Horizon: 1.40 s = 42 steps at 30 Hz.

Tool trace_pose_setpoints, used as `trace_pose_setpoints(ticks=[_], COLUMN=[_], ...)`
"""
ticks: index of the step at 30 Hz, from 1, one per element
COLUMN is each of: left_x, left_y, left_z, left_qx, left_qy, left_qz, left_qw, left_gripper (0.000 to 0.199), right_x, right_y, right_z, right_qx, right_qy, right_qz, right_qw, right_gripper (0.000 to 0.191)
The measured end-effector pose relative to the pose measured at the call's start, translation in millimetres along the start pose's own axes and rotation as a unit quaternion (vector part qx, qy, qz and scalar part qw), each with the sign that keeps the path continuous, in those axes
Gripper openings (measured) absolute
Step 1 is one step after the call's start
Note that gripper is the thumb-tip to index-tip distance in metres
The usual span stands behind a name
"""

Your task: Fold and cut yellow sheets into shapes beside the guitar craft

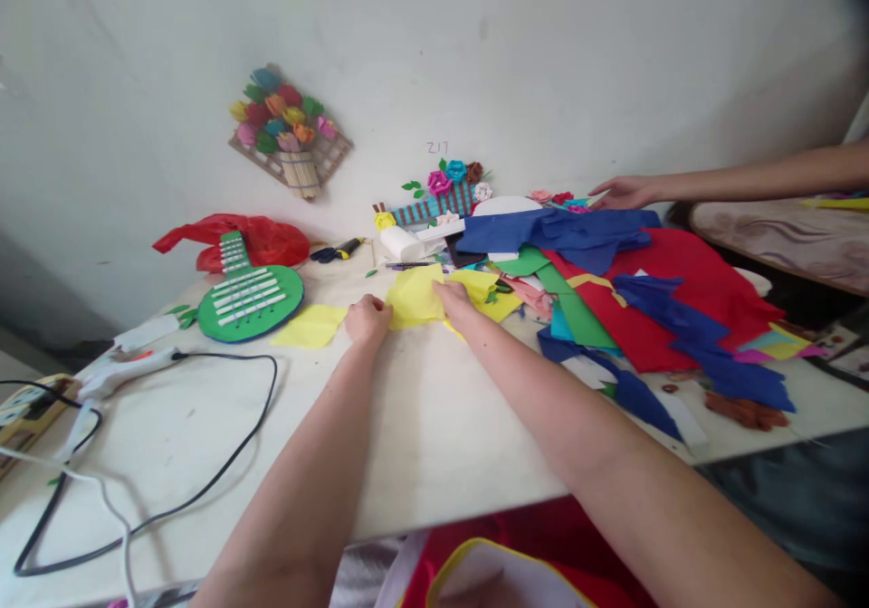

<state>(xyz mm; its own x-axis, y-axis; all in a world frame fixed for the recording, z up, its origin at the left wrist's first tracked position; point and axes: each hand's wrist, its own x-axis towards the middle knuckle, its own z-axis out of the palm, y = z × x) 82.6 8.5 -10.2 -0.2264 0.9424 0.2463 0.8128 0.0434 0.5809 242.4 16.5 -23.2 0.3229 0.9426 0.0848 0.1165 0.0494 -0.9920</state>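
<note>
A small yellow paper sheet is stretched between my two hands just above the table. My left hand has its fingers curled at the sheet's left edge. My right hand pinches the right side between thumb and fingers. Another yellow piece lies flat to the left of my left hand. More yellow paper spreads behind and right of my right hand. Farther left rests a green guitar-shaped craft with white strips across it.
A glue gun and its black cord lie at the left. Black-and-yellow pliers sit at the back near a red plastic bag. Red and blue paper pile up on the right. Another person's hand reaches in there.
</note>
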Motion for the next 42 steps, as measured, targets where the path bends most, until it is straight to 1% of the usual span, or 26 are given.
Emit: trace_pose_setpoints(ticks=[3, 6, 9, 12, 14, 18, 20, 24, 27, 30, 33, 37, 40, 42], left_x=[-1, -1, 3, 7, 9, 6, 4, 1, -1, -4, -6, -5, -4, -4], left_y=[2, 1, -5, -11, -13, -10, -7, -2, -2, -1, 1, 6, 7, 6], left_z=[-0.6, 2.9, 9.2, 15.1, 17.6, 17.4, 15.8, 11.9, 9.0, 5.3, 0.8, -4.2, -5.0, -3.8], left_qx=[-0.135, -0.239, -0.282, -0.323, -0.375, -0.494, -0.527, -0.564, -0.574, -0.582, -0.59, -0.609, -0.618, -0.619], left_qy=[0.014, -0.002, -0.005, -0.015, -0.028, -0.075, -0.093, -0.12, -0.145, -0.16, -0.163, -0.167, -0.203, -0.216], left_qz=[-0.002, -0.033, -0.033, -0.025, -0.028, -0.048, -0.062, -0.073, -0.07, -0.082, -0.117, -0.162, -0.181, -0.172], left_qw=[0.991, 0.971, 0.959, 0.946, 0.926, 0.865, 0.842, 0.814, 0.803, 0.793, 0.782, 0.758, 0.738, 0.735], left_gripper=[0.011, 0.028, 0.047, 0.056, 0.059, 0.065, 0.068, 0.073, 0.074, 0.073, 0.068, 0.058, 0.049, 0.047], right_x=[-1, -1, -2, -4, -6, -11, -11, -9, -9, -12, -16, -16, -14, -13], right_y=[0, 0, -1, -3, -6, -13, -13, -9, -8, -10, -13, -11, -7, -6], right_z=[0, 0, -1, -1, -1, 1, 3, 7, 6, 5, 5, 6, 7, 7], right_qx=[0.003, 0.02, 0.054, 0.111, 0.157, 0.234, 0.252, 0.217, 0.174, 0.139, 0.101, 0.044, 0.016, 0.004], right_qy=[0.007, 0.014, 0.026, 0.018, 0.005, -0.032, -0.052, -0.049, -0.041, -0.039, -0.032, -0.026, -0.024, -0.019], right_qz=[0.011, 0.017, 0.02, 0.022, 0.026, 0.038, 0.042, 0.041, 0.052, 0.071, 0.071, 0.041, 0.028, 0.022], right_qw=[1.0, 1.0, 0.998, 0.993, 0.987, 0.971, 0.965, 0.974, 0.983, 0.987, 0.992, 0.998, 0.999, 1.0], right_gripper=[0.016, 0.015, 0.015, 0.013, 0.011, 0.008, 0.007, 0.008, 0.009, 0.009, 0.01, 0.011, 0.014, 0.016])
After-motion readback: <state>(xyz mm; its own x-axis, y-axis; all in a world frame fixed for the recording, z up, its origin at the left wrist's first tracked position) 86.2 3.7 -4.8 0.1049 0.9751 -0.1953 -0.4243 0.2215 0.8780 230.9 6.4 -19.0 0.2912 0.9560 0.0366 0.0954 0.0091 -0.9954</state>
